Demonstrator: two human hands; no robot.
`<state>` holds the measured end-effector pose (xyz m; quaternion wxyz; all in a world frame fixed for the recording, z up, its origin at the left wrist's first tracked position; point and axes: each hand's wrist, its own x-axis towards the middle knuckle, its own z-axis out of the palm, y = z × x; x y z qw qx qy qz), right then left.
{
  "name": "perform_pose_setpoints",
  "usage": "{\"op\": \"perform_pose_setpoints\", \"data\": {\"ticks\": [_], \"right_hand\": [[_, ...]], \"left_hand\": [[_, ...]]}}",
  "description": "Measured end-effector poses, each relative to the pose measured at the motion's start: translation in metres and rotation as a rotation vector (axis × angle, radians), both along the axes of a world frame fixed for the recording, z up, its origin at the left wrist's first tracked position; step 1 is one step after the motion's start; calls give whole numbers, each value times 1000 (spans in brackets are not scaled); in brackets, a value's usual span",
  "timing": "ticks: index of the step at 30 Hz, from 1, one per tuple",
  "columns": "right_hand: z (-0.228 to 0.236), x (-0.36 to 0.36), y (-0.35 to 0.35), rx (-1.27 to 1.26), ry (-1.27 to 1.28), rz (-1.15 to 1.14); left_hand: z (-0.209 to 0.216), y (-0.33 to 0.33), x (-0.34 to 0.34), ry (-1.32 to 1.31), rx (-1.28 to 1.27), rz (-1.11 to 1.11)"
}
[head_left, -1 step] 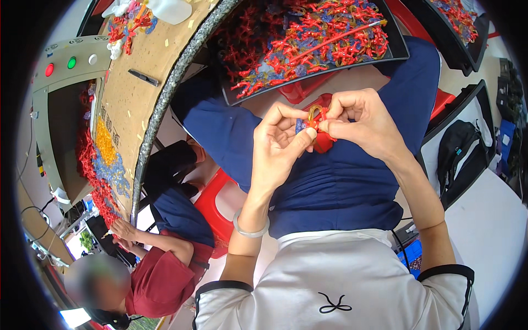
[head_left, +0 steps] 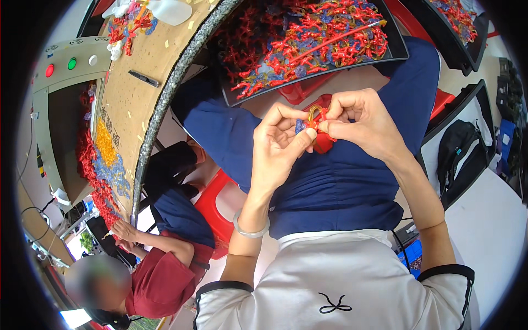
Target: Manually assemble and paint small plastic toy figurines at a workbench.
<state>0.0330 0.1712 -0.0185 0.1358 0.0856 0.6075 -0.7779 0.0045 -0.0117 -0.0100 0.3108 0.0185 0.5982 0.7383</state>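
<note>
Above my lap, both hands hold one small plastic piece with red, translucent yellow and blue parts. My left hand pinches its left side between thumb and fingers, beside the blue part. From the other side, my right hand grips the red part with thumb and bent forefinger. A yellow loop stands up between the two hands. My fingers cover much of the piece, so its full shape is hidden. Just beyond my hands, a black tray holds a heap of similar red, blue and yellow pieces. A thin red stick lies across the heap.
A cardboard-covered table curves along the left, with a dark cutter and piles of coloured pieces. A co-worker in a dark red shirt handles pieces there. Another black tray stands at the far right, near a black bag.
</note>
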Motion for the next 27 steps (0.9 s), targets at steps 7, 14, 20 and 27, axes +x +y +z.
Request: {"op": "perform_pose_setpoints", "data": {"ticks": [7,14,20,27], "right_hand": [[2,-3,1,101,7,63],[-4,-6,-3,5,-63,17],[-9,-9,-4,42,-76,23],[-8,-9,-2,76,-66,18]], "left_hand": [[-1,0,0,48,-29,3],[-5,-2,-2,-27,-33,-14],[-9,-3,-3,-139,-5,-13],[-11,-1,-2,-147,-7,-30]]}}
